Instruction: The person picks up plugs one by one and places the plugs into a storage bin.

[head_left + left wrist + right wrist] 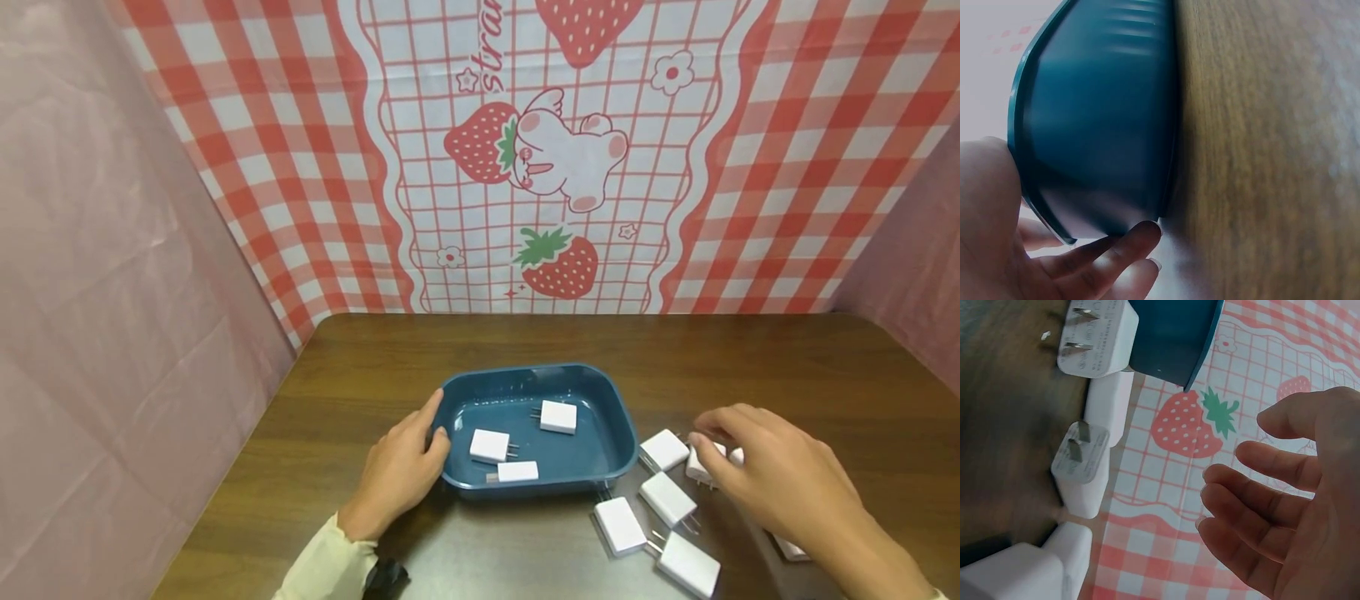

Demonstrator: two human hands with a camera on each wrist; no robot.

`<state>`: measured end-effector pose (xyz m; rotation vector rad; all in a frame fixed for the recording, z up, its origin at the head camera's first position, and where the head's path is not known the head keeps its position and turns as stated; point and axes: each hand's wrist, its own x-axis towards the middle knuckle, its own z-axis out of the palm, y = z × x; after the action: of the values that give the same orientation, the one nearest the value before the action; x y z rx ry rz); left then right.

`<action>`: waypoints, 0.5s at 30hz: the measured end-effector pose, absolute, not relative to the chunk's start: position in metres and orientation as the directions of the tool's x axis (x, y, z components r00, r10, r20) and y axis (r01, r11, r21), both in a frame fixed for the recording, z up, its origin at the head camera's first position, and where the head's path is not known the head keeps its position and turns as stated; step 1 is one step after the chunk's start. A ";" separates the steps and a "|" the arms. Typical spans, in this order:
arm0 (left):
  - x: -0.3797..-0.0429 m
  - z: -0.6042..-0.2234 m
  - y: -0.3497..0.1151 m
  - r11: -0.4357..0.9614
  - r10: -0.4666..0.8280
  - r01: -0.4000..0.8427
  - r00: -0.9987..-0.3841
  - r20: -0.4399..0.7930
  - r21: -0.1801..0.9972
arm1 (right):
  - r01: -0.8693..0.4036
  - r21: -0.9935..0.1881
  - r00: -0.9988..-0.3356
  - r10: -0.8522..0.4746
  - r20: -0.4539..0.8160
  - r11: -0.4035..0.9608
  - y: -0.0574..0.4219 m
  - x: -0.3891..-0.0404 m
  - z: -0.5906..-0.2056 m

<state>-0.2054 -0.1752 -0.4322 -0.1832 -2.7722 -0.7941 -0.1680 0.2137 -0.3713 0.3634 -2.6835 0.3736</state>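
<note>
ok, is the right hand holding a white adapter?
No, the right wrist view shows the right hand with nothing in its fingers, apart from the white adapters.

Strawberry-print cloth [540,158] hangs upright; pink drapes [120,300] alongside.

Red lettering [491,48] reading "stra", its end cut off, runs sideways on the far checked cloth [431,200]; a white charger [1100,340] bears unreadable small print.

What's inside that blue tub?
Inside the tub are a white charger toward the right, another white charger toward the left, and a third white piece by the near wall. What's right beneath them is covered, so I can't see it.
</note>
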 end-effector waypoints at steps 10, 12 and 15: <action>-0.206 -0.432 -0.175 0.846 0.058 0.197 -0.958 0.282 0.496 | -0.263 -0.219 -0.912 -0.168 0.373 0.940 0.225 -0.161 -0.380; -0.206 -0.432 -0.175 0.846 0.058 0.195 -0.959 0.278 0.497 | -0.244 -0.210 -0.925 -0.162 0.343 0.947 0.228 -0.159 -0.382; -0.206 -0.431 -0.175 0.844 0.055 0.192 -0.960 0.274 0.501 | -0.220 -0.204 -0.941 -0.153 0.301 0.954 0.232 -0.156 -0.386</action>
<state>-0.2057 -0.1755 -0.4311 -0.1892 -2.7728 -0.7920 -0.1557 0.2321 -0.3856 0.2753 -2.8217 0.3407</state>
